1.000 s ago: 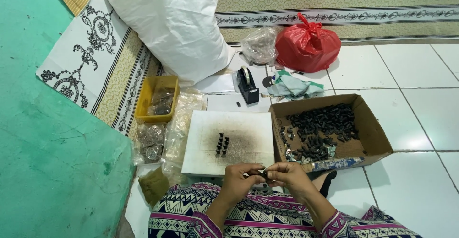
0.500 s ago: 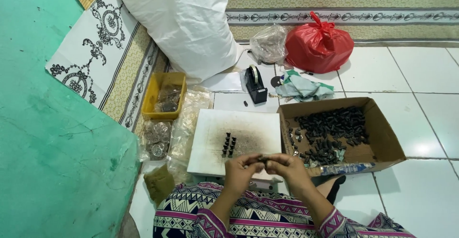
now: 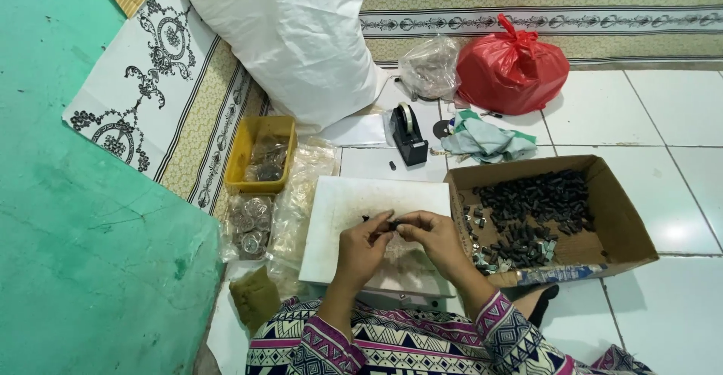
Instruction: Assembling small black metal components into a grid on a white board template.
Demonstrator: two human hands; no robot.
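While hands [image 3: 399,241] pinch small black part [image 3: 393,226], brown cardboard box [image 3: 617,221] right, red bag [image 3: 512,66] behind

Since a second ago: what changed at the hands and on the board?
Both hands, left hand and right hand, moved forward over the white board, still pinching the small black part together; they now hide the earlier row of black pieces. Cardboard box, tape dispenser, yellow tray stayed put.

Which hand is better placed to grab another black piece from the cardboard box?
Probably the right hand: it sits next to the cardboard box of black pieces, while the left hand is farther, over the white board.
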